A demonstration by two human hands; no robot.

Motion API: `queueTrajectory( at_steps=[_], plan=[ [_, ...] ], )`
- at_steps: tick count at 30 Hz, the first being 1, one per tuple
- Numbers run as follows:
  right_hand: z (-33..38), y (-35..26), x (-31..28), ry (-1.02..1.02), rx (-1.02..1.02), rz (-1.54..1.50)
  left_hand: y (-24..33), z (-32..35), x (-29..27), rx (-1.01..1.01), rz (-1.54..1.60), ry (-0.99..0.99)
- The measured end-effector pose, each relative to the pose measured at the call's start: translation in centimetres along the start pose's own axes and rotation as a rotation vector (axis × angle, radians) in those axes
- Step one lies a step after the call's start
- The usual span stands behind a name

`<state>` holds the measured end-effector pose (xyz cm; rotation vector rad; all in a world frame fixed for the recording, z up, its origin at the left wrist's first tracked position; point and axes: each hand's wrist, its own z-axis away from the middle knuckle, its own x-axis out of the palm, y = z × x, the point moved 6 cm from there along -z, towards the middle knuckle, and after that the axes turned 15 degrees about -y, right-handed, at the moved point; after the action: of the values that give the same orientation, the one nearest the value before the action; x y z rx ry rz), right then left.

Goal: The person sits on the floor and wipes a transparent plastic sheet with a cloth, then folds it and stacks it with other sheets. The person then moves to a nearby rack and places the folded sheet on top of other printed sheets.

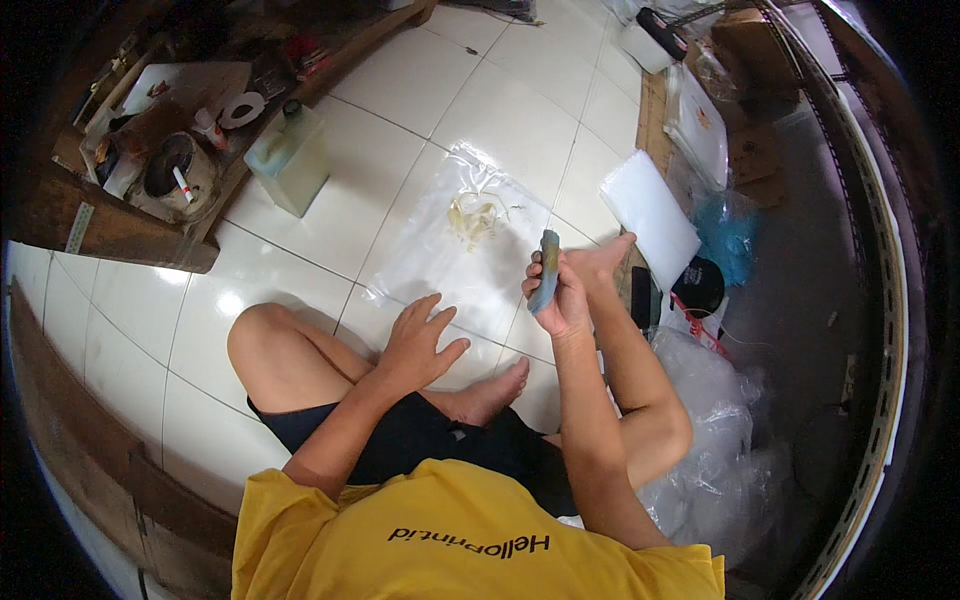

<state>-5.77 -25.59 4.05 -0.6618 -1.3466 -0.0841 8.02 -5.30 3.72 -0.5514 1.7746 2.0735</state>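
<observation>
Yellow shirt [470, 540] fills the lower centre of the frame, nearest the camera; above it, dark shorts [420, 445] and two bare crossed legs on the white tiled floor [330, 210]. Held object [546, 270], right of centre: a slender, elongated piece, grey-blue with a yellowish streak, standing nearly upright; its kind cannot be told. Right hand [562, 300]: fingers clenched around the lower half of the object, raised above the floor in front of the right foot. Left hand [420, 340]: released, fingers spread, palm down, resting on the left shin and holding nothing. Clear plastic sheet [450, 250], centre of frame, lies flat on the tiles just beyond both hands, with a small heap of pale yellowish scraps [476, 218] on it. White foam sheet [650, 215], upper right, near the object but apart from it. Translucent rectangular container [290, 160], upper left, stands beside a low wooden shelf [120, 235]. Crumpled clear plastic bag [715, 440], lower right, beside the right knee.
</observation>
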Motion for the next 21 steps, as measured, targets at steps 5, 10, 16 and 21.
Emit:
queueTrajectory(
  at_steps=[5, 10, 16, 21],
  plan=[
    [1.5, 0.7, 1.2, 0.091, -0.009, 0.09, 1.0, -0.5, -1.3, 0.086, 0.019, -0.099],
    [1.1, 0.6, 3.5, 0.242, 0.019, 0.491, 0.6, -3.1, -4.2, 0.136, 0.136, -0.147],
    [-0.4, 2.2, 2.5, 0.283, -0.013, 0.476, -0.8, -6.3, -4.9, -0.035, 0.452, -0.249],
    [-0.1, 3.8, 2.2, 0.346, -0.04, 0.474, -1.4, -7.8, -1.6, -0.023, 0.703, -0.145]
  ],
)
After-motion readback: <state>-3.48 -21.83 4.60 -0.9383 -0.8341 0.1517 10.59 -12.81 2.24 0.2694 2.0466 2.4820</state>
